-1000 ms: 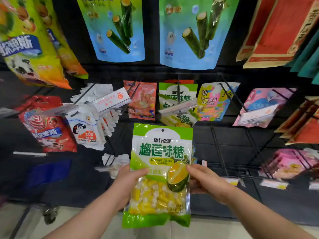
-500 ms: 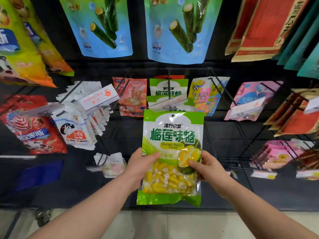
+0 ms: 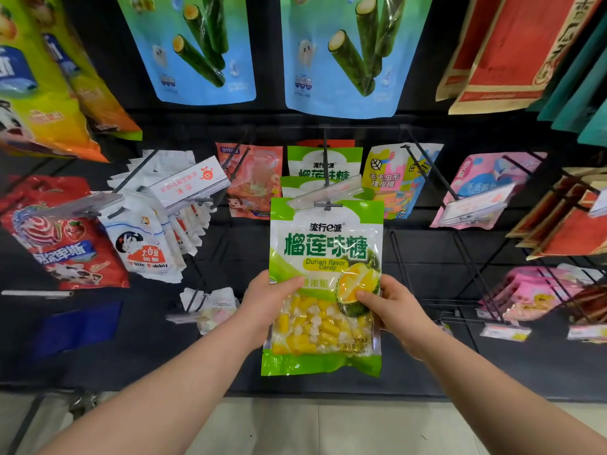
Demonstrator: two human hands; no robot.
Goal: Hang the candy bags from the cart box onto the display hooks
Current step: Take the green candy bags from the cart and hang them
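Left hand (image 3: 266, 300) and right hand (image 3: 392, 308) each pinch a side edge of the durian candy bag (image 3: 325, 247), holding it flat and upright, top margin at the display hook (image 3: 325, 165) tip, presumably to align its hang hole.
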